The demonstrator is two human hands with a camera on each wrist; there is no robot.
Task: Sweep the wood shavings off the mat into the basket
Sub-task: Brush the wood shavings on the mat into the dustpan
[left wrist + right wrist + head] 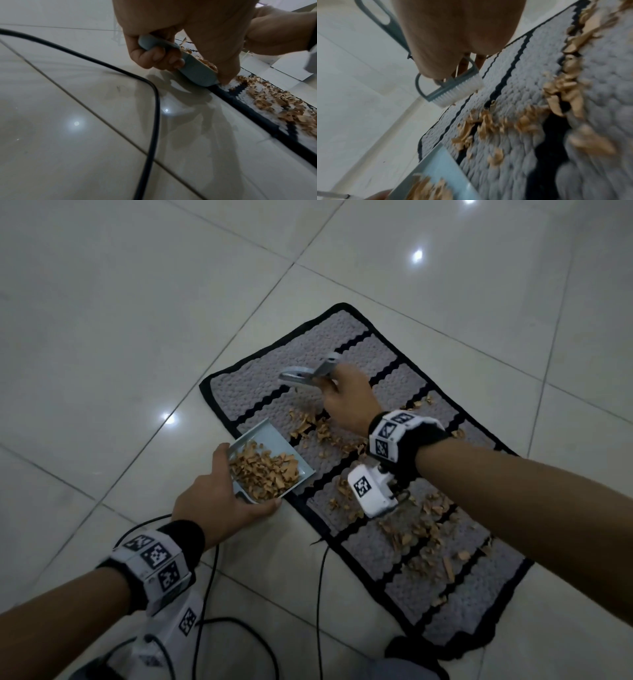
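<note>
At the mat's left edge, the left hand [219,498] has its fingers curled under the near end of the pan [270,460] and its thumb laid along the pan's side, so the pale blue pan is clamped and held tilted, its near corner over the mat's black border and its open lip toward the mat [376,446]; the left wrist view shows the fingers [159,58] wrapped round the pan's handle just above the floor [102,337]. A heap of shavings [263,474] lies inside the pan toward the hand. Farther over the mat, the right hand [349,402] grips the brush [453,89] with its fingers closed round the grey handle; the right wrist view shows white bristles pointing down at the mat, held just above it near the far left edge, though whether they touch the weave cannot be told. The brush's looped handle end sticks out past the fingers to the left. Between brush and pan a loose band of shavings lies on the grey weave, and more are scattered across the middle and right of the mat, thickest near the right wrist. The mat is grey with black wavy stripes and a black border, lying askew on glossy pale tiles. Both wrists carry white camera blocks with black-and-white markers, and black cables [205,604] loop over the floor below the left arm.
</note>
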